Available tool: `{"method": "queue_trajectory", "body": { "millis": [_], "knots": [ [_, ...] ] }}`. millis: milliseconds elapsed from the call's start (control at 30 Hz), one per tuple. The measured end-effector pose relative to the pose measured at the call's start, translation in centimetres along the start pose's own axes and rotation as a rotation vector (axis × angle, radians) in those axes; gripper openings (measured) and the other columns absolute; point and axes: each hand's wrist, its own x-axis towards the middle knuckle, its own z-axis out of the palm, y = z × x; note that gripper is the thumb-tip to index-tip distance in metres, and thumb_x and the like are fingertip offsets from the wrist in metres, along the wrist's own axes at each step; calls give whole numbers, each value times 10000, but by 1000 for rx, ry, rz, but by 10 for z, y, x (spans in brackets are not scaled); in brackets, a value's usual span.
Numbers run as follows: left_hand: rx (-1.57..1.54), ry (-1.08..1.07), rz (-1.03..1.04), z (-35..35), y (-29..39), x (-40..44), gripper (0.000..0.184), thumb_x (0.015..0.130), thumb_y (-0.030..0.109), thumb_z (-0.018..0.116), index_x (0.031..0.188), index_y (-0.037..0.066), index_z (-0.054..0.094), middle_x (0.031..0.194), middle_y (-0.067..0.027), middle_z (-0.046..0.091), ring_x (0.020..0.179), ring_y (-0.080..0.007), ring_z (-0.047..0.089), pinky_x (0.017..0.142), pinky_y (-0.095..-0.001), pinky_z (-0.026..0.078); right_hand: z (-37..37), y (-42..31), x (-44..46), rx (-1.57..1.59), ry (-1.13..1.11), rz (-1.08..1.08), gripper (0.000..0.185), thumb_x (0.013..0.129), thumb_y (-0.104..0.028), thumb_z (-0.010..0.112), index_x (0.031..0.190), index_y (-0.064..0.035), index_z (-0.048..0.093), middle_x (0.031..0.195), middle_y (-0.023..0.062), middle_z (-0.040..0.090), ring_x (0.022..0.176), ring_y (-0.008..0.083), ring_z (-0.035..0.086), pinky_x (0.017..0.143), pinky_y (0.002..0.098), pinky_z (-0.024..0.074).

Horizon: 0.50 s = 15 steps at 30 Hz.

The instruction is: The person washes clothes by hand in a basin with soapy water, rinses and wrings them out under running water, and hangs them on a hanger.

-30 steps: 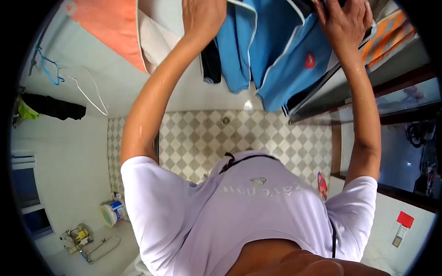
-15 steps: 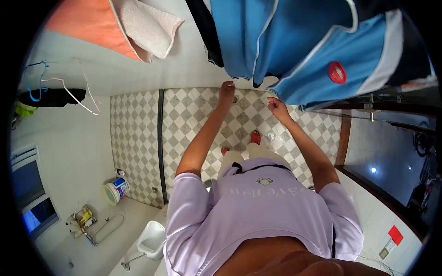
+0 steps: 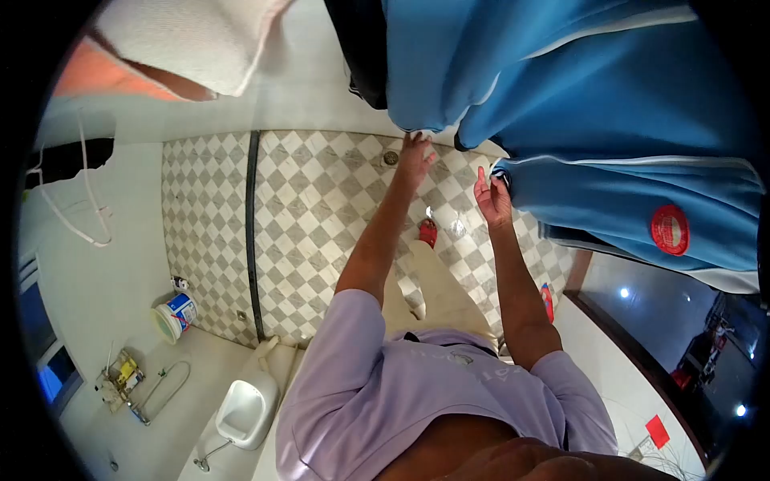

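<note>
A large blue garment (image 3: pixel 593 96) with white piping and a red oval patch hangs across the upper right. My left hand (image 3: pixel 415 160) is below its left part, with the fingertips closed at the dark-and-white hem. To the right, my right hand (image 3: pixel 493 200) pinches a striped cuff at the lower edge of the same garment, one finger pointing up. A black garment (image 3: pixel 361 48) hangs just left of the blue cloth.
A white-and-orange cloth (image 3: pixel 184 40) and a white hanger (image 3: pixel 80 216) are at the upper left. Below are a checkered floor (image 3: pixel 321 208) with a dark strip, a bucket (image 3: pixel 175 315) and a white urinal (image 3: pixel 245 413). A dark-framed doorway (image 3: pixel 634 345) lies right.
Both hands have come down from the top of the garment to its lower edge and now hold it there. The blue cloth appears larger and its patch has shifted right and down.
</note>
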Motion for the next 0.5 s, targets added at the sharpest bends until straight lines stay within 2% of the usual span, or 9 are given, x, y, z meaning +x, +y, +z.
{"method": "queue_trajectory", "body": {
  "millis": [33,133,233,267,333,367,400,467,500],
  "knots": [
    [-38,-14,-1,1,0,4,544,826,94,654,1310,111,408,1268,-44,512,1215,-210,409,980,-466,338,-7,-2,2,16,-7,22,177,827,11,587,966,-83,643,1075,24,645,1176,255,505,845,374,490],
    [-110,-75,-42,-5,6,14,346,832,72,649,1148,126,520,1118,-10,584,1103,-167,496,929,-395,383,-13,1,13,-38,-12,2,148,855,-22,591,984,-75,639,1045,68,647,1095,240,558,795,329,505],
    [-83,-193,-123,-18,9,3,222,829,52,653,1012,142,565,960,42,611,929,-109,561,816,-307,431,-3,15,-1,-226,79,-16,66,873,-61,602,924,-95,625,970,75,652,908,176,603,686,261,507],
    [-72,-215,-136,-28,4,6,201,828,46,656,981,145,572,919,46,622,807,-81,579,702,-240,440,2,22,-7,-307,137,12,42,868,-65,612,883,-104,616,910,63,652,824,148,605,648,249,502],
    [-16,-329,-132,-51,-2,-4,175,829,66,664,958,144,574,944,37,628,868,-100,584,766,-246,432,7,37,-19,-414,178,80,86,862,-70,628,812,-127,587,792,28,637,693,108,596,535,220,460],
    [13,-387,-127,-59,-2,-11,163,829,76,668,946,143,575,956,33,632,899,-110,586,798,-249,428,5,43,-25,-405,152,106,86,863,-71,626,815,-128,584,787,27,633,692,108,595,527,214,449],
    [-46,-387,-110,-64,-6,-21,136,845,73,647,958,123,589,961,14,634,892,-118,599,742,-238,458,3,50,-32,-396,126,133,86,864,-71,624,817,-129,582,782,26,630,692,109,594,519,209,439],
    [-54,-381,-166,-67,0,-54,134,854,68,632,975,111,593,965,10,634,882,-128,604,753,-263,475,2,64,-48,-351,8,215,68,872,-83,614,833,-118,570,772,31,621,688,114,590,511,200,440],
    [-58,-381,-194,-68,3,-68,134,859,66,624,984,105,595,966,8,634,877,-132,606,758,-275,483,0,73,-57,-384,47,205,68,876,-93,609,830,-120,567,763,23,612,690,112,588,521,197,449]
  ]
}}
